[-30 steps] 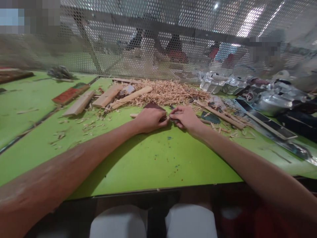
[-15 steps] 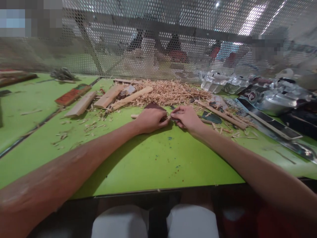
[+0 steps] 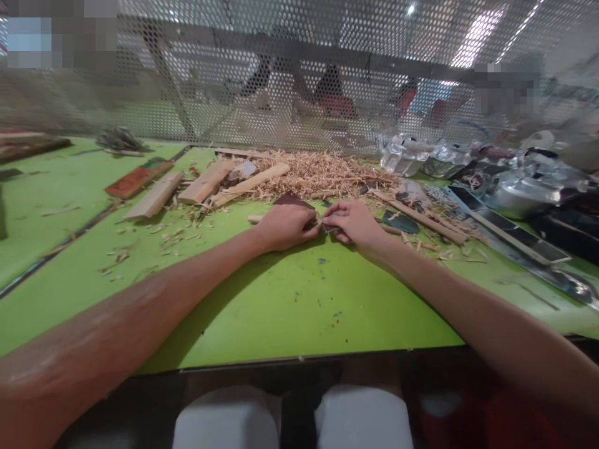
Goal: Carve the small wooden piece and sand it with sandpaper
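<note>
My left hand (image 3: 287,224) lies closed on the green tabletop around a thin wooden stick (image 3: 254,219), whose pale end sticks out on its left side. Close beside it, my right hand (image 3: 353,223) pinches a small dark grey piece (image 3: 330,228), perhaps sandpaper, near the stick's other end. The fingers hide most of this contact. Just behind my left hand is a dark brown sheet (image 3: 292,199). To the right of my right hand lies a dark green sheet (image 3: 400,221) with a thin stick (image 3: 391,230) beside it.
Wood shavings (image 3: 327,174) are heaped against a perforated metal screen (image 3: 290,112). Wooden blocks (image 3: 206,182) lie at the left, near an orange-red block (image 3: 138,179). Shiny metal items (image 3: 526,187) and a long dark-panelled strip (image 3: 510,227) occupy the right. Behind the screen, people show indistinctly.
Both hands stay in nearly the same place and keep their grips. Only a very slight shift of the view and of the right fingers shows.
</note>
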Action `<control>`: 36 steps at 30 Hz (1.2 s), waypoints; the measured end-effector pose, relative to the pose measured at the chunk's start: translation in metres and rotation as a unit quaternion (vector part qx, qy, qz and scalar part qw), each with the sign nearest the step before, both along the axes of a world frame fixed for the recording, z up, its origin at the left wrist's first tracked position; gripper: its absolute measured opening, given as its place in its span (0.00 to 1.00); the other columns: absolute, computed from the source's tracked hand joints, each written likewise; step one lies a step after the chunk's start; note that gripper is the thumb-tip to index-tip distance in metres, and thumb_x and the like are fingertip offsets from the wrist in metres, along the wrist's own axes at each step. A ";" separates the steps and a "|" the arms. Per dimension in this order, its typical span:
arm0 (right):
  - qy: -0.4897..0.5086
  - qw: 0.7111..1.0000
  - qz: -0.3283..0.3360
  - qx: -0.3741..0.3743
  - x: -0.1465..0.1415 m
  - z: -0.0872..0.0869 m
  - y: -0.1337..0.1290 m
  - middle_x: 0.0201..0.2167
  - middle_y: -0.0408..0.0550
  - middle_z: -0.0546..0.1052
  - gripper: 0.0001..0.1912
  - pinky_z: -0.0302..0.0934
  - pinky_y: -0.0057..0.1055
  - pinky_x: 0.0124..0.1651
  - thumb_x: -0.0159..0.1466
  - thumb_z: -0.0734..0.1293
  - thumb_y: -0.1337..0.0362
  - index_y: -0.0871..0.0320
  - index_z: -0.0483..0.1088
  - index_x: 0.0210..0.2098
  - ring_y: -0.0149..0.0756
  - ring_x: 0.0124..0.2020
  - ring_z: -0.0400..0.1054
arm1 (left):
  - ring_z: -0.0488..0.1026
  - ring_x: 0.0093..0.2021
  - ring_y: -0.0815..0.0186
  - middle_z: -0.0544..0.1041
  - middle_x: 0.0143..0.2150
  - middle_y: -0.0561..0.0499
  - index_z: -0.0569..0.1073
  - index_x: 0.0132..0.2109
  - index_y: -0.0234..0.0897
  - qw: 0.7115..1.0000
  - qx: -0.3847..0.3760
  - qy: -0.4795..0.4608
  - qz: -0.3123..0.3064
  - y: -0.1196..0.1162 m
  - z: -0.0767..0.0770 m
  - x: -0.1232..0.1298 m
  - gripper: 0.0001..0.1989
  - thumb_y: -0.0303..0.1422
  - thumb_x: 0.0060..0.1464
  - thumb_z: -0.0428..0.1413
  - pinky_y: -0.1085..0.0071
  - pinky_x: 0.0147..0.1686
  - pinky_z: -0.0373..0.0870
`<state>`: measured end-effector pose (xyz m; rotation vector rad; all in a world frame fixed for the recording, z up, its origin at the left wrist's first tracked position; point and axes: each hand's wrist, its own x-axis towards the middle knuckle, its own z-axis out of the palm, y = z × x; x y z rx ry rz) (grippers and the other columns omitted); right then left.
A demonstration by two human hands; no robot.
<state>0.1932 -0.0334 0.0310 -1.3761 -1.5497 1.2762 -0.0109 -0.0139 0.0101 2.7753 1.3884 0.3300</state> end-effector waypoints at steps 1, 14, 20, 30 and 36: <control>-0.003 1.000 -0.015 0.004 -0.001 0.000 0.000 0.22 0.39 0.76 0.15 0.50 0.21 0.17 0.73 0.74 0.78 0.54 0.73 0.35 0.25 0.16 0.59 | 0.79 0.38 0.56 0.88 0.45 0.40 0.82 0.43 0.39 1.000 0.000 0.000 0.002 0.000 0.000 0.000 0.21 0.47 0.76 0.52 0.62 0.35 0.60; 0.013 0.998 -0.057 0.011 -0.009 -0.004 0.000 0.24 0.40 0.75 0.15 0.52 0.21 0.16 0.75 0.71 0.78 0.54 0.72 0.36 0.25 0.18 0.60 | 0.79 0.38 0.55 0.88 0.43 0.39 0.81 0.42 0.39 1.000 0.021 -0.003 -0.002 0.004 -0.005 -0.001 0.21 0.45 0.76 0.50 0.62 0.37 0.64; 0.013 0.999 -0.039 0.004 -0.007 -0.002 0.000 0.26 0.41 0.76 0.13 0.52 0.22 0.18 0.75 0.73 0.77 0.55 0.74 0.37 0.24 0.17 0.58 | 0.80 0.38 0.55 0.88 0.43 0.39 0.81 0.41 0.39 1.000 0.019 0.001 -0.006 0.003 -0.003 -0.002 0.20 0.45 0.75 0.51 0.62 0.35 0.63; 0.006 0.999 -0.042 0.022 -0.007 -0.004 0.003 0.24 0.40 0.75 0.14 0.55 0.22 0.19 0.73 0.73 0.79 0.55 0.74 0.36 0.24 0.17 0.59 | 0.79 0.36 0.55 0.88 0.43 0.39 0.83 0.43 0.39 1.000 0.019 -0.003 -0.010 0.001 -0.004 0.000 0.21 0.46 0.74 0.52 0.62 0.35 0.64; 0.008 1.000 -0.021 0.020 -0.005 0.003 -0.004 0.25 0.39 0.76 0.17 0.51 0.21 0.19 0.74 0.72 0.81 0.55 0.73 0.35 0.23 0.18 0.59 | 0.79 0.36 0.55 0.88 0.43 0.39 0.83 0.43 0.38 1.000 0.010 -0.002 0.011 0.001 -0.002 0.002 0.23 0.48 0.76 0.50 0.62 0.35 0.63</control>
